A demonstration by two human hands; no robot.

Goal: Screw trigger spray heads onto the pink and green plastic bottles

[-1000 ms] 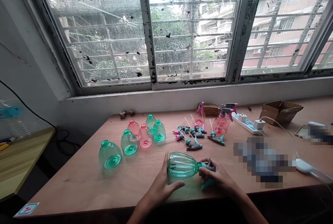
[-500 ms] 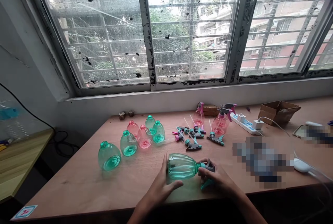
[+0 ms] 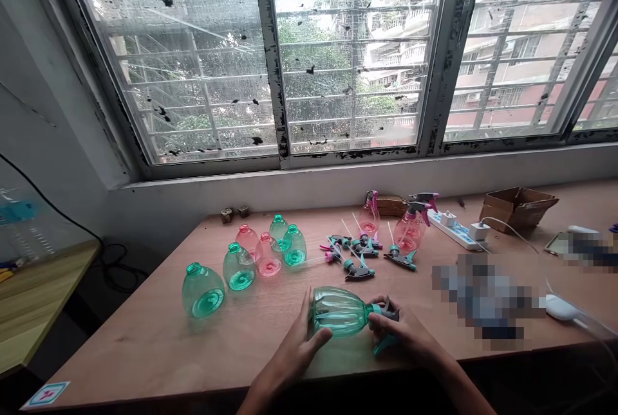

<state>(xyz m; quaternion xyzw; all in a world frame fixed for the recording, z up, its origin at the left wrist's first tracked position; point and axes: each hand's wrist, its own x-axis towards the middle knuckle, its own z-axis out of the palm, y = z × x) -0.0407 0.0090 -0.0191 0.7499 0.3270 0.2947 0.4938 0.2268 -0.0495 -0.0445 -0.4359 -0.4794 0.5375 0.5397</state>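
A clear green spray bottle (image 3: 338, 313) lies sideways between my hands above the table's front part, its base to the left. My left hand (image 3: 299, 344) is closed round the base end, thumb in front and fingers behind. At the neck, my right hand (image 3: 408, 331) grips the black and turquoise trigger sprayer (image 3: 385, 345), hiding part of it. Beyond the bottle lie several loose trigger sprayers (image 3: 358, 270) with thin tubes. To the left stand several open green bottles (image 3: 240, 270) and pink bottles (image 3: 268, 257) without sprayers.
Pink bottles with sprayers (image 3: 408, 235) stand at the back. A white power strip (image 3: 454, 230) with plugs and a cardboard box (image 3: 514, 209) are right of them. A blurred patch (image 3: 487, 299) and a white mouse-like object (image 3: 560, 307) lie on the right, by cables.
My left thumb has drawn in closer to the bottle's lower side. The bottle has turned slightly about its length and sits a little lower. My right hand stays at the sprayer.
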